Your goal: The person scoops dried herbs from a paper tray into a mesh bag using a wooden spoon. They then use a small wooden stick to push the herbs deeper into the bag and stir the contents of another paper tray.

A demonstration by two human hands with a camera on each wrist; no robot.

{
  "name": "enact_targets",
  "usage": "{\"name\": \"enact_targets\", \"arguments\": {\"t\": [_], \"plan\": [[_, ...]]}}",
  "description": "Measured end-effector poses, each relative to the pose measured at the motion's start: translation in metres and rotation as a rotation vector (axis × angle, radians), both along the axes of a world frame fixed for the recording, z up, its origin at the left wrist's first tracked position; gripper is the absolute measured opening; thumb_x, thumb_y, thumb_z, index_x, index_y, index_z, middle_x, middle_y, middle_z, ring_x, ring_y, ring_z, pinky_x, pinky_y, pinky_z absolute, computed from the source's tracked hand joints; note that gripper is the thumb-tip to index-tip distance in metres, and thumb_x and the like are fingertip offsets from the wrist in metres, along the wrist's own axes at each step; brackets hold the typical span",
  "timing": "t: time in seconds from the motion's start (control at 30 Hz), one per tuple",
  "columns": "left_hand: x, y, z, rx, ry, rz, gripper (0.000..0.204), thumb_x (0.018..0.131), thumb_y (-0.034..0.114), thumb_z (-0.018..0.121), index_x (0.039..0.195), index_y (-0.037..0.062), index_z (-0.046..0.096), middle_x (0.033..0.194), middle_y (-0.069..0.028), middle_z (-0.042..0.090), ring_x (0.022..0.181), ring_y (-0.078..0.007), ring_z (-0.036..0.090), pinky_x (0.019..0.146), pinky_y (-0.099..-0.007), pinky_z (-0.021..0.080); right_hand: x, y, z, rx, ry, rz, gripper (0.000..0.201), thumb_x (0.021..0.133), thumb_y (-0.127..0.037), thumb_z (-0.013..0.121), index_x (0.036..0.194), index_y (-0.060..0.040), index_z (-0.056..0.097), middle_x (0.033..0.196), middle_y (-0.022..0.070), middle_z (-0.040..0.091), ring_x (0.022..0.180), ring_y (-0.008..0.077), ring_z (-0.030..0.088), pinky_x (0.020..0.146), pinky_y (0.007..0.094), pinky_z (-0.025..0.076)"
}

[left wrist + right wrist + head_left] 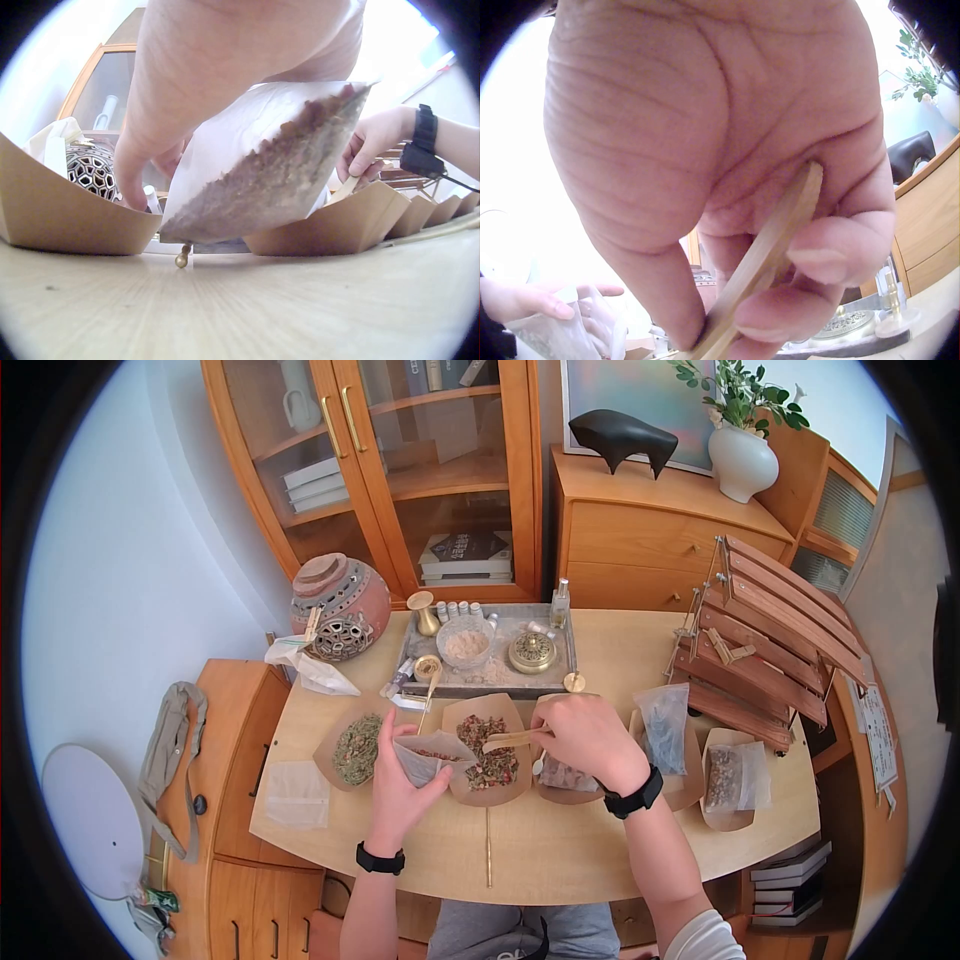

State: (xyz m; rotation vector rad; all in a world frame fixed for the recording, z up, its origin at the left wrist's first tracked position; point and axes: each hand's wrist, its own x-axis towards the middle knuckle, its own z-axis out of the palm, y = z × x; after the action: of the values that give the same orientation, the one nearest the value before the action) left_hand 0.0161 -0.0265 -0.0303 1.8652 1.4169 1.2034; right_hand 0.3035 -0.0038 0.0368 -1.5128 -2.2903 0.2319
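My left hand (398,785) grips a translucent sachet (262,165) by its side, its mouth open. Reddish-brown dried bits fill the sachet's lower part. Wooden tongs (512,739) are pinched in my right hand (590,735), between thumb and curled fingers. Their tips reach over a paper tray (508,712) of mixed dried petals and leaves (492,770), just right of the sachet. In the right wrist view, the tongs (761,255) run down from the palm, and the tips are out of sight.
Left stands a tray of green dried herb (357,750), beside flat empty sachets (297,795). More paper trays with bagged contents (735,775) line the right. Behind, a grey tray (450,686) holds a bowl and brass burner (531,652). A thin brass stick (489,850) lies in front.
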Motion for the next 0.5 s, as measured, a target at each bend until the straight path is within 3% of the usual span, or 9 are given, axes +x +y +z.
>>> {"name": "enact_targets", "arguments": {"t": [0.5], "plan": [[0.0,-0.001,0.001,-0.002,0.001,-0.001,0.106,0.079,0.005,0.083,0.164,0.0043,0.018,0.137,-0.0149,0.054,0.12,-0.0257,0.062,0.103,-0.0395,0.051,-0.009,0.0,-0.01,0.052,-0.053,0.026,0.012,0.085,-0.02,0.074,0.087,-0.0085,0.076,0.084,0.0108,0.074,0.081,0.0308,0.073,0.074,0.0417,0.058]]}}
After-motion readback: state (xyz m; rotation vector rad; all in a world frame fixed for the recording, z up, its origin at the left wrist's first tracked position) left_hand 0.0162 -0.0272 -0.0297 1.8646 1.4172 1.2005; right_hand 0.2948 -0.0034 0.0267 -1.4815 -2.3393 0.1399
